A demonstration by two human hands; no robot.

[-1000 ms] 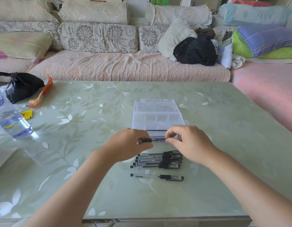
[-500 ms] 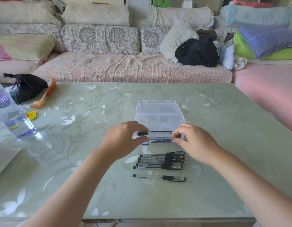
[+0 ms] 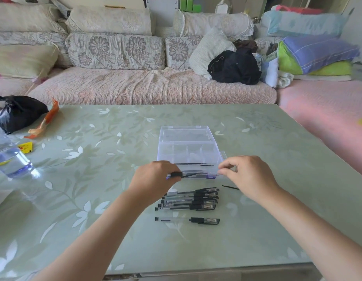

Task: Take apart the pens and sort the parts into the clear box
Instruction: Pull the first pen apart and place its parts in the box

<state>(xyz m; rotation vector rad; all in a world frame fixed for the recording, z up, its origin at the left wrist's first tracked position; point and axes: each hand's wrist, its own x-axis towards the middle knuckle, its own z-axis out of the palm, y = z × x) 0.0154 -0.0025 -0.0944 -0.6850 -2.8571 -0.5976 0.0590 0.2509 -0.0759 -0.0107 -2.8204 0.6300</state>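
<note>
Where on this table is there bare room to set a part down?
Bare: right of the clear box to the table edge; between water bottle and box. Crowded: before the box, with the pen pile, single pen, left hand, right hand.

- Table point(image 3: 257, 220): glossy, smooth top, glass-like, with a pale green leaf print showing under the sheen.
- Box point(image 3: 185, 134): clear, smooth plastic, faintly violet at the edges.
- Pens point(image 3: 190, 199): clear plastic bodies, black matt caps and grips, shiny clips.
- Barrel point(image 3: 188, 175): clear plastic with a black grip.
- Bottle point(image 3: 11, 161): clear, glossy plastic.
- Bag point(image 3: 19, 112): thin black plastic film, crinkled, slightly shiny.
- Wrapper point(image 3: 44, 122): orange, glossy foil or film.
- Sofa point(image 3: 145, 88): pink quilted cloth, matt and puckered.
- Cushions point(image 3: 115, 49): matt woven cloth with a floral print.
- Garment point(image 3: 234, 66): black matt cloth.
- Quilts point(image 3: 316, 51): smooth cloth, purple and green.
</note>
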